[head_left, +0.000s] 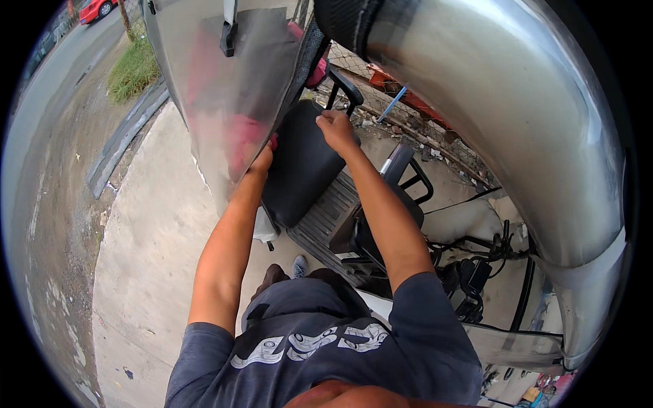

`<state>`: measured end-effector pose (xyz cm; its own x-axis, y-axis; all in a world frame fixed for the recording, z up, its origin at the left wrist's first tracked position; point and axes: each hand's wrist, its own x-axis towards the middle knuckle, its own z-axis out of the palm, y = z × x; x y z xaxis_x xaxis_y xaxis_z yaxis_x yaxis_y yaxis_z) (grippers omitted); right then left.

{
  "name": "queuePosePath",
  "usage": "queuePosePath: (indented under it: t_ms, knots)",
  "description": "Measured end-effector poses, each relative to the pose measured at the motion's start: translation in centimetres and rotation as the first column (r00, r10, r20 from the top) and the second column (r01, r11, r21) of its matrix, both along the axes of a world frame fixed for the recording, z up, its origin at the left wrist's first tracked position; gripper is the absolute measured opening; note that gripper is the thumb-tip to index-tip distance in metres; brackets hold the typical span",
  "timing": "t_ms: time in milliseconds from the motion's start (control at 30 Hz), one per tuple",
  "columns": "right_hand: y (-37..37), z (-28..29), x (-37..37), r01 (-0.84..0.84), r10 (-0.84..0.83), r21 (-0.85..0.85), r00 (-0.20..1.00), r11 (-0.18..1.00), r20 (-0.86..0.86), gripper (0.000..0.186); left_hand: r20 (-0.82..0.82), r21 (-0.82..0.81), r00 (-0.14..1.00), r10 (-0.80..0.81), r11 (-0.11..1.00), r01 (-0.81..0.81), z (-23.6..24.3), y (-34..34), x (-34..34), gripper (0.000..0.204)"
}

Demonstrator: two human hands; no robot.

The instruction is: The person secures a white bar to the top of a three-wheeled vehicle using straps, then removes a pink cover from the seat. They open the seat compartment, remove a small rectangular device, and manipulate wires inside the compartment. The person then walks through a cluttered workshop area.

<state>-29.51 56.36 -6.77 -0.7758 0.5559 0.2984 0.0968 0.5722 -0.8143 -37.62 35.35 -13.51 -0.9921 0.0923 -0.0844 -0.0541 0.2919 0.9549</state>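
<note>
My left hand (262,161) is closed on a pink cloth (245,138), at the lower edge of a clear plastic sheet (197,88). The cloth shows blurred through the sheet, and my fingertips are partly hidden there. Over the black seat (299,163) my right hand (335,130) is held with its fingers curled in, near the black armrest (345,85). Nothing shows in it. The seat belongs to a small open vehicle with a ribbed dark floor (330,211).
A large curved clear plastic cover (503,88) arches over the right side. Handlebars with cables (476,262) stand at the right. Behind the seat runs a wire fence (350,62) with rubble below. Pale concrete (156,224) and a road with a red car (97,9) lie left.
</note>
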Motion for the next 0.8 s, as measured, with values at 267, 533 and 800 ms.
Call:
queuePosePath:
  t_ms: [267, 533, 800]
  knots:
    - [-0.8, -3.9, 29.6, 0.422, -0.399, -0.547, 0.901, 0.723, 0.168, 0.027, 0.505, 0.087, 0.862, -0.055, 0.996, 0.013, 0.9, -0.3, 2.2, 0.051]
    - [-14.9, -13.5, 52.8, 0.752, -0.669, -0.651, 0.536, 0.102, 0.515, 0.013, 0.651, 0.318, 0.539, -0.534, 0.837, 0.445, 0.8, -0.7, 6.5, 0.067]
    - [-27.8, -18.3, 56.9, 0.745, -0.584, -0.658, 0.488, -0.109, 0.649, 0.015, 0.417, 0.277, 0.621, -0.664, 0.743, 0.609, 0.9, -0.5, 11.7, 0.036]
